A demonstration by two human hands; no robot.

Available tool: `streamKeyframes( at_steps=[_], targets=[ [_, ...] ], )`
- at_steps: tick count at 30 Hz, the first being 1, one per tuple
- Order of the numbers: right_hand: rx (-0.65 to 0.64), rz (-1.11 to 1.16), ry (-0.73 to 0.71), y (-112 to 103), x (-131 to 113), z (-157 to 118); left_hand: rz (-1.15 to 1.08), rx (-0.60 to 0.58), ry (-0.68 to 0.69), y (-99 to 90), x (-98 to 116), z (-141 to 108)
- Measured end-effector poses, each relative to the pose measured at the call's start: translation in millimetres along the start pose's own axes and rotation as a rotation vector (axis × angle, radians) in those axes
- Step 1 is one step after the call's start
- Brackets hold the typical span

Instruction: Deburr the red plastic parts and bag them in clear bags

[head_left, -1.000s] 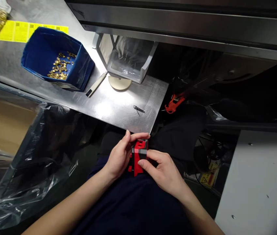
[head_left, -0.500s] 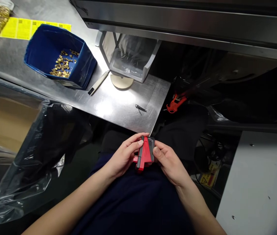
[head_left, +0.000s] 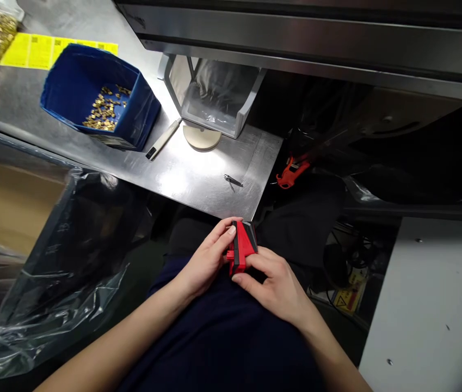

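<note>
Over my lap I hold a small red and black block-like plastic piece (head_left: 245, 237); its exact kind I cannot make out. My left hand (head_left: 206, 261) grips it from the left, thumb on the upper face and fingers curled behind. My right hand (head_left: 277, 283) has its thumb and forefinger at the lower right end of the piece, the thumb near the bottom edge. The right fingertips are partly hidden behind it. Just beyond, on the metal table (head_left: 198, 193), lies what looks like a nail clipper (head_left: 233, 180).
A blue bin (head_left: 145, 114) holds small brass-coloured parts. Beside it are a slim white tool (head_left: 164, 140), a beige half-disc (head_left: 202, 138) and a grey bin (head_left: 239, 122). An orange tool (head_left: 291, 173) hangs right of the table edge. Plastic sheeting (head_left: 63, 272) drapes at left.
My right hand has slid from the right side of the piece down to its lower end, thumb now below. The piece has turned slightly and moved a little up.
</note>
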State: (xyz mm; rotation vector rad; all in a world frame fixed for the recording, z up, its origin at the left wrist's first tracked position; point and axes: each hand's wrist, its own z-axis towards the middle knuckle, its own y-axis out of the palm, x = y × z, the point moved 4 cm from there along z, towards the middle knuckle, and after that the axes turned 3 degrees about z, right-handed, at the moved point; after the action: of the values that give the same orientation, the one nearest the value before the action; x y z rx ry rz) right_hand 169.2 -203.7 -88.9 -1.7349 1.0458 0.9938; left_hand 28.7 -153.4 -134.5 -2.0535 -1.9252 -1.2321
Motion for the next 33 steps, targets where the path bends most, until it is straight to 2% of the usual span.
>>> streamKeyframes(
  at_steps=[4, 7, 10, 14, 20, 23, 29, 31, 33],
  targets=[
    [0.034, 0.026, -0.064, -1, 1, 0, 0.208, -0.038, 0.238, -7.7, 9, -6],
    [0.032, 0.03, -0.064, -1, 2, -1, 0.339, -0.123, 0.311, -8.8, 15, -12],
    [0.012, 0.028, -0.042, 2, 3, -3, 0.421, -0.185, 0.318, -7.3, 18, -15],
    [0.001, 0.078, -0.017, 5, 4, -6, 0.411, -0.249, 0.299, -5.1, 16, -18],
    [-0.029, 0.063, 0.01, 7, 3, -7, 0.295, -0.312, 0.244, -8.8, 7, -20],
    [-0.031, 0.043, 0.005, 8, 1, -6, 0.305, -0.269, 0.244, -9.5, 7, -18],
    [0.019, 0.122, 0.088, 13, 9, -6, 0.419, -0.046, 0.21, -10.7, 2, -8],
    [0.069, 0.245, 0.174, 12, 16, -5, 0.462, -0.071, 0.23, -12.7, 0, -6],
    [0.143, 0.449, 0.283, 10, 25, -3, 0.481, -0.184, 0.275, -13.0, -4, -7]
  ],
)
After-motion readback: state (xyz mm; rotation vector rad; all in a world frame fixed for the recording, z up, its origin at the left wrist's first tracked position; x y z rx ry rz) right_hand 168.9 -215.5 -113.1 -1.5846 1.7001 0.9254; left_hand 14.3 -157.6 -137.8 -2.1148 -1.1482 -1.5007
